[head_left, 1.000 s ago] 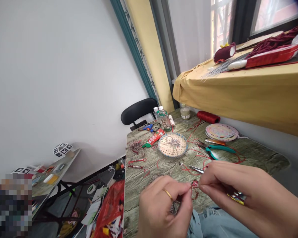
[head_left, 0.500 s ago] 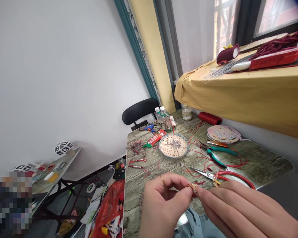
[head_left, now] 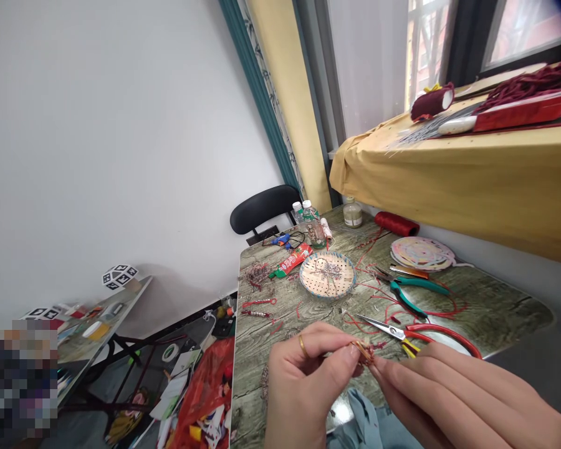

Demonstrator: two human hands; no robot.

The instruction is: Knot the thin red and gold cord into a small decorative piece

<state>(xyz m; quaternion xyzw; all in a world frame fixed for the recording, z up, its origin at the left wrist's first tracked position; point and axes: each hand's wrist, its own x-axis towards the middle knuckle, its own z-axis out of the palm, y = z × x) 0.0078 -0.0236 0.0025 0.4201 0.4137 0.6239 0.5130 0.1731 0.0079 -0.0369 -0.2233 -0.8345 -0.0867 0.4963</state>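
1. In the lower middle of the frame, a small twisted piece, gold-brown with dark red, is held above the counter, between the two hands.
2. The left hand pinches it between thumb and forefinger; probably such a small thing needs a narrow grip, so that most of it stays uncovered.
3. The right hand brings its fingers to the right edge of the piece, seemingly to steady it. Its thumb is hidden, therefore one cannot tell whether these fingers grasp or only touch.
4. The scissors with red handles lie just beyond the right hand, blades towards the left; perhaps they are put there for easy reach.
5. The teal-handled pliers rest farther up, among loose red threads.
6. Near the centre, a round shallow basket carries thin tangled bits; its rim likely prevents them from scattering.
7. The red spool lies on its side near the counter's back edge, apparently out of the working space.
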